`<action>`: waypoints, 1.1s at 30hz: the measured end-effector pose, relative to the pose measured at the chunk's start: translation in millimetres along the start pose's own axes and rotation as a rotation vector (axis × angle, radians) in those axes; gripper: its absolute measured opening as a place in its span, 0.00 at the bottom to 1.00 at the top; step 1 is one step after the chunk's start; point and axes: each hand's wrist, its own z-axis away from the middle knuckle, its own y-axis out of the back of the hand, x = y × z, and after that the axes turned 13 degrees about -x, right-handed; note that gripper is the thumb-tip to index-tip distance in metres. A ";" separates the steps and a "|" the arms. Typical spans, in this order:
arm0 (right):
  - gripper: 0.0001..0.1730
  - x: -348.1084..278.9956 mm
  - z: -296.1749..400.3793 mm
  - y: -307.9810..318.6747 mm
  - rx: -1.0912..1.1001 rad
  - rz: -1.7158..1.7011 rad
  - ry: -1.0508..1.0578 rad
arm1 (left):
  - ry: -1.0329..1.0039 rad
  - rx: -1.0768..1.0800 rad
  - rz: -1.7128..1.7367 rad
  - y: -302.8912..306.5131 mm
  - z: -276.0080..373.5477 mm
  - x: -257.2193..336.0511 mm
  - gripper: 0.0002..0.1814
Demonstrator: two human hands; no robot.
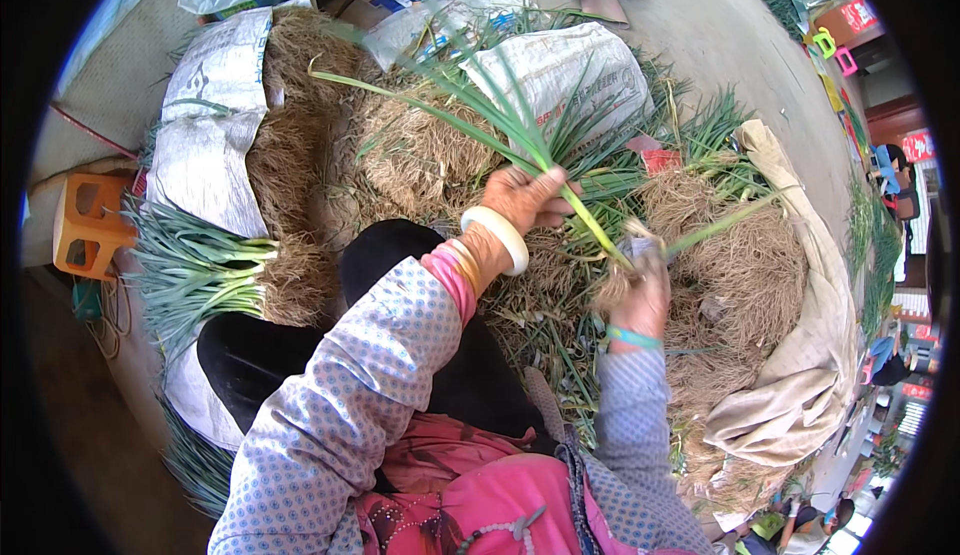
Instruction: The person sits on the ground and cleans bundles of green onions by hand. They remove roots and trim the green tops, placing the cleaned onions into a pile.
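My left hand (pixel 517 198) grips a green onion (pixel 592 226) by its stalk, its long leaves fanning up and away. Close to the root end is my right hand (pixel 646 292), its fingers blurred and pinched together. A loose green leaf (pixel 724 223) sticks out from those fingers to the right. The brown roots (pixel 613 288) of the held onion hang beside the right thumb. Whether the right fingers also touch the stalk is hard to tell. Beneath both hands lies a litter of leaf trimmings (pixel 551 330).
Bundled green onions (pixel 202 270) line my left, roots inward, partly under white woven sacks (pixel 206 119). Another white sack (pixel 592 89) lies ahead. Rooted onions (pixel 742 270) are heaped right, edged by beige cloth (pixel 810 375). An orange stool (pixel 94 225) stands far left. People (pixel 806 529) sit lower right.
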 end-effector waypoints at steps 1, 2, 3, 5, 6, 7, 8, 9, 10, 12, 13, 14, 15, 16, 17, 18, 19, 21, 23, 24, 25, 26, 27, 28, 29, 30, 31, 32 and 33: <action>0.24 21.7 -4.6 49.9 -0.243 -0.191 0.084 | -0.043 0.065 0.083 4.8 -0.2 3.9 0.08; 0.18 15.3 22.2 31.1 -0.126 -0.150 -0.045 | -0.039 0.136 0.094 19.0 0.2 3.1 0.08; 0.11 26.7 33.8 67.1 0.053 -0.166 -0.150 | -0.071 0.178 0.136 19.1 -2.1 5.4 0.09; 0.06 47.5 70.5 138.9 0.061 -0.089 -0.297 | -0.133 0.283 0.202 25.4 -1.8 10.8 0.09; 0.07 67.3 91.6 202.2 0.045 0.123 -0.398 | -0.119 0.273 0.220 27.4 -5.1 10.2 0.10; 0.08 82.4 109.7 250.0 0.000 0.390 -0.500 | -0.089 0.254 0.217 23.8 -6.0 8.4 0.10; 0.09 93.5 122.9 285.5 -0.152 0.777 -0.544 | -0.066 0.245 0.204 21.7 -3.4 10.8 0.11; 0.10 105.2 127.9 310.3 -0.289 1.144 -0.483 | -0.047 0.243 0.183 22.2 0.9 14.5 0.11; 0.12 99.4 126.3 288.7 -0.330 1.333 -0.346 | -0.054 0.259 0.161 23.1 0.9 12.4 0.11; 0.10 69.8 111.8 214.1 -0.027 1.199 -0.137 | -0.056 0.269 0.148 22.8 1.1 7.0 0.10; 0.10 52.1 86.9 163.5 0.095 0.978 -0.033 | -0.064 0.273 0.135 22.1 1.4 8.6 0.10; 0.11 41.0 66.5 133.8 0.032 0.833 0.083 | -0.066 0.328 0.168 22.7 1.7 8.7 0.09; 0.13 21.1 56.2 91.2 -0.113 0.966 0.350 | -0.064 0.363 0.147 21.5 2.4 9.7 0.09; 0.16 3.7 53.1 45.2 -0.207 0.873 0.488 | -0.057 0.394 0.130 18.3 2.5 9.4 0.09; 0.21 2.4 43.7 18.8 -0.257 0.848 0.528 | -0.060 0.433 0.112 17.3 5.0 13.3 0.09; 0.27 -3.5 34.2 -3.5 -0.352 1.030 0.657 | -0.063 0.422 0.127 16.8 5.2 12.4 0.10; 0.29 -1.1 27.2 -24.4 -0.372 1.026 0.666 | -0.044 0.408 0.101 16.4 4.5 9.4 0.10; 0.25 8.6 9.0 -41.8 -0.424 1.175 0.694 | -0.020 0.392 0.047 17.9 7.5 11.2 0.10; 0.19 25.5 -6.0 -31.7 -0.418 1.065 0.643 | 0.012 0.322 0.017 16.8 9.7 12.0 0.12; 0.13 32.9 -9.6 -26.5 -0.353 1.004 0.630 | 0.027 0.265 -0.004 17.8 12.6 14.2 0.12; 0.10 39.1 -10.9 -22.1 -0.341 0.782 0.467 | 0.043 0.206 -0.024 18.2 14.6 16.5 0.12; 0.10 39.2 -11.0 -15.8 -0.383 0.701 0.414 | 0.028 0.132 -0.061 17.6 15.2 19.2 0.12; 0.11 37.1 -9.4 -13.4 -0.422 0.618 0.361 | 0.033 0.073 -0.068 16.5 16.6 19.1 0.12; 0.12 37.2 -9.8 -9.6 -0.450 0.624 0.302 | 0.040 0.013 -0.074 15.1 17.8 18.0 0.12; 0.12 39.9 -9.6 -8.6 -0.433 0.531 0.269 | 0.046 -0.048 -0.080 14.8 18.3 15.9 0.11; 0.13 41.8 -11.0 -8.7 -0.419 0.441 0.239 | 0.030 -0.108 -0.136 15.3 16.8 15.1 0.10; 0.13 44.3 -13.5 -8.4 -0.403 0.350 0.210 | 0.016 -0.145 -0.140 14.4 16.4 13.2 0.10; 0.14 54.1 -22.9 -2.0 -0.349 0.325 0.170 | 0.002 -0.183 -0.144 12.7 15.6 11.1 0.10; 0.14 58.2 -26.4 -2.8 -0.325 0.266 0.090 | -0.013 -0.215 -0.147 11.5 15.7 9.3 0.09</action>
